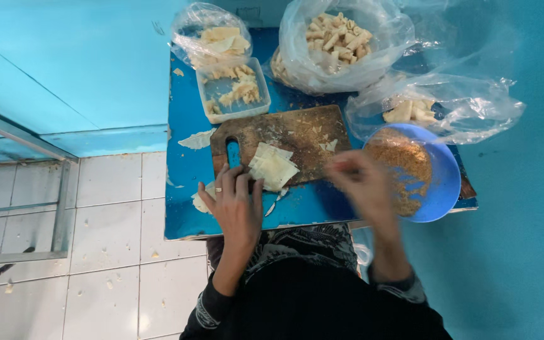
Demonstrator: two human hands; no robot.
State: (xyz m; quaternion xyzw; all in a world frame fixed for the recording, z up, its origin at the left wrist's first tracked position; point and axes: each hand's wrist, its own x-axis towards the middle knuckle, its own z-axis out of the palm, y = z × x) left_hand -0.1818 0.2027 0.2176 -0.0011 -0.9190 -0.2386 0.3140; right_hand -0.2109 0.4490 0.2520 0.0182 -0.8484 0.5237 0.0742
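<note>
Flat and spread, the left hand [237,201] pins thin wrappers [272,166] on the cutting board [297,135] while the blurred right hand [363,186], its grip unclear, hovers by the blue bowl [442,189] of crumbs at the right of the surface [190,164].

left hand [237,203] flat, right hand [363,182] blurred

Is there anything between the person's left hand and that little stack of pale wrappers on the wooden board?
Nothing visible. The left hand rests at the cutting board's near edge, its fingers right beside the wrapper stack, with no object between them.
</note>
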